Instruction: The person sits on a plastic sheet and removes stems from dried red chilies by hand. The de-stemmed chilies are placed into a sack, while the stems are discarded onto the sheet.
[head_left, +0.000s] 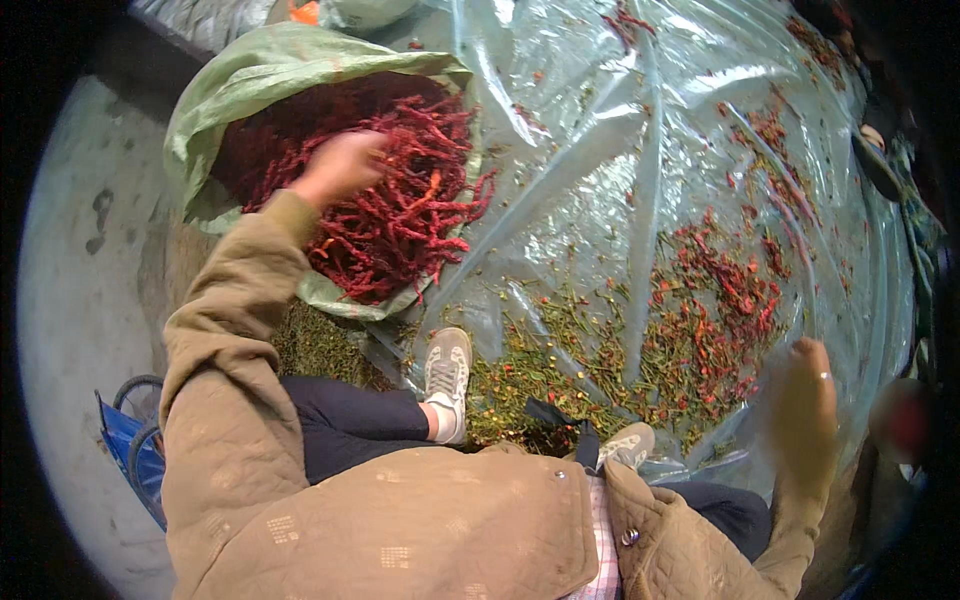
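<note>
My left hand (343, 168) is over the mouth of a pale green woven sack (240, 75), right above a heap of dried red chilies (400, 225). Its fingers are smeared by motion, so whether they grip a chili cannot be told. Out to the right, my right hand (815, 362) hovers near the edge of the plastic sheet, blurred, with its fingers unclear. Between that hand and my feet lie loose red chili pieces (715, 310) mixed with green stems (600, 365). The sack leans open toward me, and some chilies hang over its rim.
Clear plastic sheeting (570, 180) with wrinkles and scattered bits covers the ground ahead. My shoes (447, 370) rest among the stems. A blue folding frame (130, 440) stands at my left on grey concrete (90, 290). Dark, blurred shapes line the far right.
</note>
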